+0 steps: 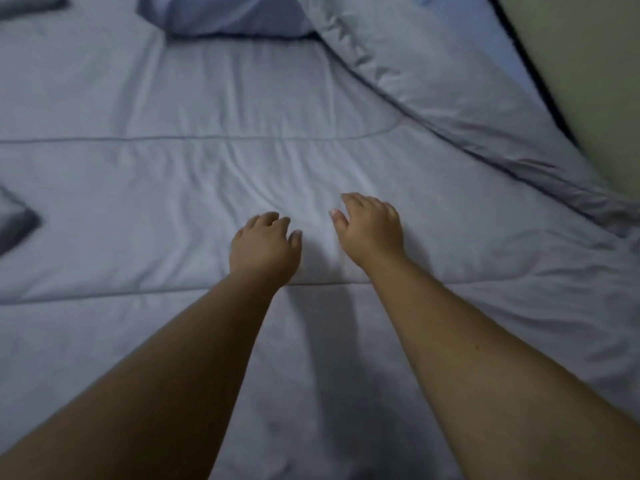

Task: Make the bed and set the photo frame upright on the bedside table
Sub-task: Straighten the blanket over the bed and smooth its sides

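Two bare forearms and hands, nothing worn

The left hand [265, 249] and right hand [372, 230] carry no rings, watch or bracelets; both forearms are uncovered, with no sleeve edge in view. Fingernails are short and unpainted, and a small dark mark dots the right forearm.

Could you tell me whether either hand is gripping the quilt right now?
No, the left hand and right hand lie open, palms down, over the quilt.

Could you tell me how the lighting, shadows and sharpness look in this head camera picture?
In the head view the light is dim and bluish; the left hand and right hand cast soft shadows on the quilt; the pillow and wall are blurred, and the wide lens bends the edges.
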Motion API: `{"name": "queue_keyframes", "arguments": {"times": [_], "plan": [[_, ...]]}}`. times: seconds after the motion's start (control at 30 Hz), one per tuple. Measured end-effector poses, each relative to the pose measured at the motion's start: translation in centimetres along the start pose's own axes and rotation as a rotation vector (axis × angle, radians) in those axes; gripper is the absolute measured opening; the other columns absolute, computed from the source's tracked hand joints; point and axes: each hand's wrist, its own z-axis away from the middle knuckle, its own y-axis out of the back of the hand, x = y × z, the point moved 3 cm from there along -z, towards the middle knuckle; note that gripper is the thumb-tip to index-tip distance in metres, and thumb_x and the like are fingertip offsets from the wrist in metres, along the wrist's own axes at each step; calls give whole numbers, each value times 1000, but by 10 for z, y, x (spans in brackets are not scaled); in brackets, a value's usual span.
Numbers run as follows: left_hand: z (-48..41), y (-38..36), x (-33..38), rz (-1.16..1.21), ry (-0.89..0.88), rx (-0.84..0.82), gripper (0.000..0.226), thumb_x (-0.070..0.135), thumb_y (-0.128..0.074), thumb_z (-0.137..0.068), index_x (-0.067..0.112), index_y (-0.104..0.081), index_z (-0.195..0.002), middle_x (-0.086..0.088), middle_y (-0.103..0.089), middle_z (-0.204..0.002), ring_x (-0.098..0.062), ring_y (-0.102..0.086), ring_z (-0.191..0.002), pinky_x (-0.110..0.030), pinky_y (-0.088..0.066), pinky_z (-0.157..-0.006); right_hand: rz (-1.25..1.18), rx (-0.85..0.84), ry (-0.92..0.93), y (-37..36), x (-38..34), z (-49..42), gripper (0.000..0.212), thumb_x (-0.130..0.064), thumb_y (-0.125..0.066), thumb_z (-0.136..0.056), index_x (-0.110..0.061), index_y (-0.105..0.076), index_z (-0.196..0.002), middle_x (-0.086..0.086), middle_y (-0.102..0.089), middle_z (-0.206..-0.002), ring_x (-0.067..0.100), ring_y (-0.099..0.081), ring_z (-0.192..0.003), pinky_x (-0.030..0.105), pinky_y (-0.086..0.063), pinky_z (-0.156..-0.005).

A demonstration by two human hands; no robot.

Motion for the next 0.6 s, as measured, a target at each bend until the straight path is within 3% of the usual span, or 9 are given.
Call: {"name": "queue_keyframes", "arguments": {"times": [0.23,0.6], "plan": [[5,74,-165,-101,105,6,49,44,-38,-90,20,-49,-132,-2,-47,-141,-27,-40,-129,-40,-35,-103,-67,-5,60,-28,-170,-9,41,-38,-42,-93,-10,-58,-118,9,-64,-118,31,-56,-107,40,-36,-94],[0,109,-243,-51,156,62,51,46,-35,-92,22,-44,-136,-3,-49,-141,-27,-43,-128,-42,-38,-102,-39,-39,183,-34,-281,-29,45,-40,-34,-96,-13,-51,-128,4,-58,-130,25,-51,-117,43,-29,-107]]}}
